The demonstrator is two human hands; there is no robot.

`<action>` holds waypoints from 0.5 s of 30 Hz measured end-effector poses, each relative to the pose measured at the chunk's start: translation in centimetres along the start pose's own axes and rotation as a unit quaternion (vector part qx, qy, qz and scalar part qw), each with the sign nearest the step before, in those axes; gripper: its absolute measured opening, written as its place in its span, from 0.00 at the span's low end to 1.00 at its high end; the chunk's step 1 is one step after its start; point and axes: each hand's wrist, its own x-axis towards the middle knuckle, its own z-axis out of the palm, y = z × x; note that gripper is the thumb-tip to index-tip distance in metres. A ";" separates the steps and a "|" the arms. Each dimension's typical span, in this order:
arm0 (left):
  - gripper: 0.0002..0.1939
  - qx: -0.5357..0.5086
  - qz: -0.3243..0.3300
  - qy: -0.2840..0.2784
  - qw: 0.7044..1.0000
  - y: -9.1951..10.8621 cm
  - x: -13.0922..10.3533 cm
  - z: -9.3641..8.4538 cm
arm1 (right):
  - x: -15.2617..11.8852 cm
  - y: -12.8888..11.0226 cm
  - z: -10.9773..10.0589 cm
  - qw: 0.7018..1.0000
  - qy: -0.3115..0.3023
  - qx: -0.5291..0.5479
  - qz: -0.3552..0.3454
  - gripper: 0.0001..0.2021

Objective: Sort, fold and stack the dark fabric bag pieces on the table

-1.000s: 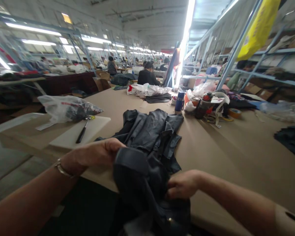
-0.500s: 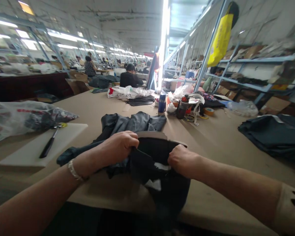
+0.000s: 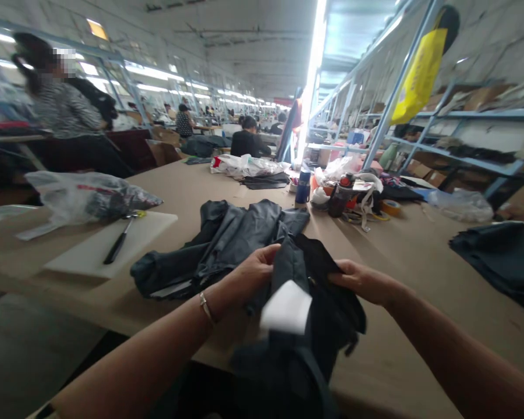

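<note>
Both my hands grip one dark garment (image 3: 314, 326) at the near edge of the brown table (image 3: 419, 273). My left hand (image 3: 255, 273) pinches its folded top edge from the left. My right hand (image 3: 360, 280) holds the fabric from the right. A white label (image 3: 286, 307) hangs from the garment between my hands. The rest of the garment droops over the table edge toward me. Behind it lies a crumpled pile of dark grey garments (image 3: 227, 241) on the table.
A white board (image 3: 109, 250) with a black-handled tool (image 3: 116, 249) and a filled plastic bag (image 3: 87, 198) lie left. Bottles, tape rolls and bags (image 3: 344, 195) sit mid-table; folded dark cloth (image 3: 502, 262) lies right. A person (image 3: 65, 116) stands far left, others sit beyond. Metal shelving (image 3: 454, 116) lines the right.
My hands have turned the garment, so the white label now shows between them; the stretched-open edge from half a second ago has collapsed. A person has come into view at far left.
</note>
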 end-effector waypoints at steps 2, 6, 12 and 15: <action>0.13 0.137 0.027 0.069 0.988 -1.7 0.0 -3.1 | -2.9 2.4 -1.7 0.995 0.093 -0.004 0.024 0.25; 0.15 0.347 0.029 0.233 0.908 -3.3 -1.0 -10.4 | -9.7 9.7 -8.2 0.947 0.281 -0.066 0.143 0.32; 0.29 0.498 0.067 0.126 0.855 -5.2 -0.8 -11.5 | -11.3 15.0 -8.3 0.833 0.444 -0.305 0.128 0.26; 0.24 0.519 0.083 0.135 0.840 -6.0 0.4 -10.1 | -6.3 12.8 -2.9 0.875 0.385 -0.291 0.033 0.22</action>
